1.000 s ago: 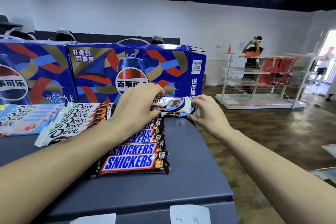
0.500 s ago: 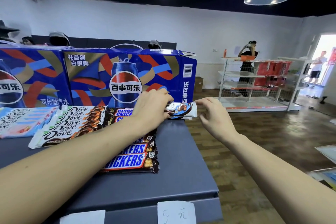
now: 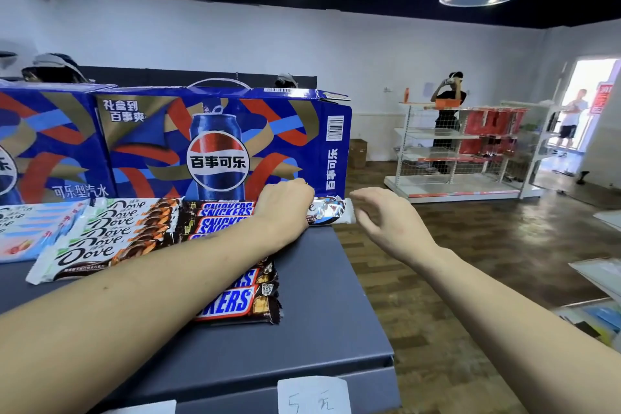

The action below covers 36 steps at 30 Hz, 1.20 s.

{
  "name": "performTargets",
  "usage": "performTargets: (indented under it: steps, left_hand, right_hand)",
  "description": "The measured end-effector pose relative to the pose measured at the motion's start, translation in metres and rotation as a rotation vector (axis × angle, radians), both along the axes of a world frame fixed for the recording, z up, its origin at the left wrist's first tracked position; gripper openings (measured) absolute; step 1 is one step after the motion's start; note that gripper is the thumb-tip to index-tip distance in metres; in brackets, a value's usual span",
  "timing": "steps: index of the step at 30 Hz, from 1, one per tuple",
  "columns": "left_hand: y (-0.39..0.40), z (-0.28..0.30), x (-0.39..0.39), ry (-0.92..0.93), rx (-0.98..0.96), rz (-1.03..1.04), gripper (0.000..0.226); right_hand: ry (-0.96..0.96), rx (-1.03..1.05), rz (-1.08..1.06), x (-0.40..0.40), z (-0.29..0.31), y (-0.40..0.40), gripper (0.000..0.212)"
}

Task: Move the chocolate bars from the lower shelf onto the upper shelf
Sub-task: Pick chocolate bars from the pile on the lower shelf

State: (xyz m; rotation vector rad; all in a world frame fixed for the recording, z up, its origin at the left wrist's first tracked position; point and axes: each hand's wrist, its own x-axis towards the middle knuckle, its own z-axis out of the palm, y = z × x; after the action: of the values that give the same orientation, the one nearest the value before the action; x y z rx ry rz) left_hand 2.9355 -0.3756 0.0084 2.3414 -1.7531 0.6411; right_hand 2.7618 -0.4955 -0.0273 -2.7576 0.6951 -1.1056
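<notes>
A white-and-blue chocolate bar [image 3: 331,211] lies at the far right of the dark upper shelf [image 3: 319,296], against a blue Pepsi carton [image 3: 218,144]. My left hand [image 3: 284,208] covers the bar's left end with curled fingers. My right hand [image 3: 383,215] hovers just right of the bar with its fingers spread, not touching it. A row of Snickers bars [image 3: 232,302] runs under my left forearm. Dove bars [image 3: 111,235] lie in a row to their left. The lower shelf is out of view.
Pale blue bars [image 3: 23,232] lie at the far left. Paper price tags [image 3: 312,397] hang on the shelf's front edge. To the right is wooden floor with a white wire rack [image 3: 470,151] and a person [image 3: 448,111] behind it.
The bar moved back and down onto the shelf by the Pepsi carton. My right hand let go of its right end and drew slightly away. My left hand stayed on the bar.
</notes>
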Motion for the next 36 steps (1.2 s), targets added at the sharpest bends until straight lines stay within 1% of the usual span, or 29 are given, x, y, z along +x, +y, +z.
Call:
performTargets:
  steps: [4, 9, 12, 19, 25, 30, 32, 36]
  left_hand:
    - [-0.001, 0.002, 0.004, 0.035, 0.024, 0.065, 0.026]
    - [0.003, 0.004, 0.003, 0.082, 0.055, 0.060, 0.031]
    - [0.004, 0.004, 0.002, 0.065, 0.051, 0.067, 0.032]
    - [0.008, 0.007, -0.002, 0.013, 0.064, 0.076, 0.026]
    - [0.025, 0.010, -0.010, 0.021, 0.082, 0.054, 0.047]
    - [0.045, 0.012, -0.016, 0.033, 0.061, 0.002, 0.051]
    - [0.057, 0.013, -0.021, 0.017, 0.051, -0.035, 0.050]
    - [0.089, 0.011, -0.033, 0.028, 0.082, -0.072, 0.056]
  right_hand:
    - [0.050, -0.002, 0.015, -0.001, -0.002, 0.003, 0.035]
    - [0.042, 0.000, 0.033, 0.003, -0.003, 0.011, 0.033]
    - [0.055, -0.007, 0.028, 0.004, -0.002, 0.012, 0.034]
    - [0.060, 0.002, 0.012, 0.002, -0.001, 0.019, 0.036]
    - [0.099, 0.023, -0.040, -0.003, -0.005, 0.030, 0.039]
    - [0.143, 0.030, -0.052, -0.006, -0.004, 0.056, 0.042]
    - [0.190, 0.016, -0.047, -0.009, -0.002, 0.069, 0.046]
    - [0.289, 0.024, -0.077, -0.020, 0.002, 0.097, 0.068]
